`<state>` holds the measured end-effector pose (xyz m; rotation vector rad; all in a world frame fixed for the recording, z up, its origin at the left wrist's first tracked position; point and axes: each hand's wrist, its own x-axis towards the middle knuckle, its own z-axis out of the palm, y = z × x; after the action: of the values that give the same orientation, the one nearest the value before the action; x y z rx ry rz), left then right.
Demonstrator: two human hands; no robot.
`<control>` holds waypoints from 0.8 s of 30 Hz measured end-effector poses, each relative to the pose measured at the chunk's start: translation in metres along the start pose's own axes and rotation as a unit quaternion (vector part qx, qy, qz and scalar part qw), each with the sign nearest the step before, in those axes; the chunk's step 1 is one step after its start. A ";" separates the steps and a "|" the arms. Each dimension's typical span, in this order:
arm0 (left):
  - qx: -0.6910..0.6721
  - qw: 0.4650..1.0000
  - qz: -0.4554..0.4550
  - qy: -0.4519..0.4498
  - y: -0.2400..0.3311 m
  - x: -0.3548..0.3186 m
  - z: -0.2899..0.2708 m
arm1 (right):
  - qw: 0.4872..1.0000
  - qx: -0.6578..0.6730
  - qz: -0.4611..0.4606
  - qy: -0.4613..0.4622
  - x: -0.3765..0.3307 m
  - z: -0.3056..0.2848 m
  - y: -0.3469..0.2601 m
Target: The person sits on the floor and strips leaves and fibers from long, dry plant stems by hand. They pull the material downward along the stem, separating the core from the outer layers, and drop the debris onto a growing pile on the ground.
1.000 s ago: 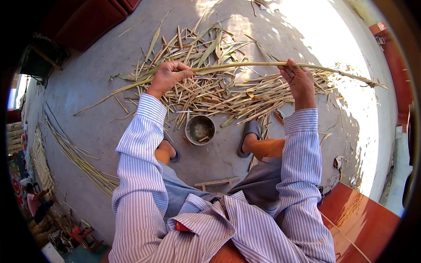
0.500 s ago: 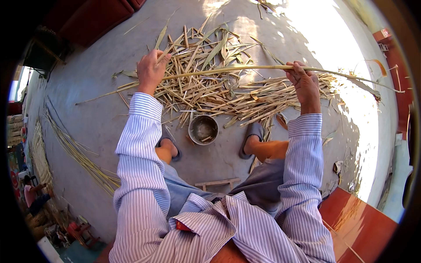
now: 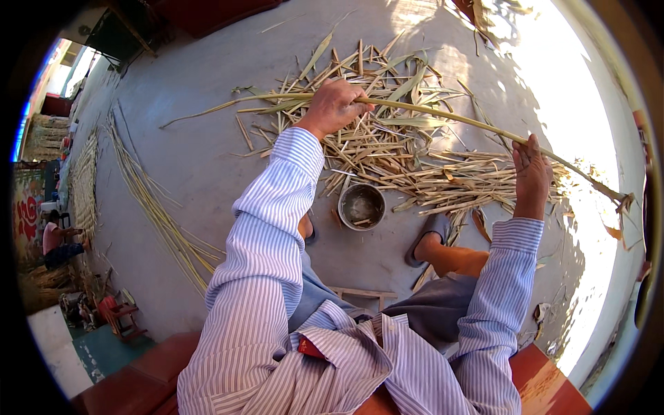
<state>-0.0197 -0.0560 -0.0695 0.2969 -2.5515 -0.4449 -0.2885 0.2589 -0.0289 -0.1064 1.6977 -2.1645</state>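
Observation:
A long, thin greenish-yellow reed stalk (image 3: 443,113) is stretched between my two hands, sloping down to the right. My left hand (image 3: 335,107) is closed around it, above the left part of a heap of dry cut stalks and leaves (image 3: 373,149). The stalk's thin end trails out to the left past that hand. Farther right, my right hand (image 3: 531,173) pinches the stalk between thumb and fingers. Beyond it a rough, knobby end with a dry husk (image 3: 624,202) hangs over the sunlit floor.
A round metal bowl (image 3: 361,207) stands between my feet, just in front of the heap. Long thin stalks (image 3: 155,200) lie on the floor at left. Near me is a small wooden frame (image 3: 363,293). Another person (image 3: 57,238) sits at the far left. A red surface (image 3: 546,373) is at lower right.
My left hand has moved to the right along the stalk. My right hand sits lower and farther right, so the stalk now slants. The view has turned somewhat to the left.

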 end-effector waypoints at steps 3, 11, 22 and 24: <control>-0.101 0.993 -0.043 0.034 0.006 0.001 -0.002 | 0.999 0.004 0.002 0.036 -0.005 0.005 -0.002; -0.179 0.970 -0.150 -0.064 0.003 0.000 -0.010 | 0.998 0.010 -0.011 0.064 -0.004 -0.006 0.001; 0.182 0.982 0.026 -0.043 0.009 -0.001 -0.001 | 0.999 0.043 -0.030 0.010 -0.014 0.013 0.000; 0.156 0.987 0.025 -0.032 0.031 0.009 0.000 | 0.998 0.049 -0.022 -0.036 -0.026 0.029 0.005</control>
<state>-0.0305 -0.0304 -0.0537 0.3341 -2.6814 -0.0342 -0.2548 0.2398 -0.0209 -0.1937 1.5610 -2.2434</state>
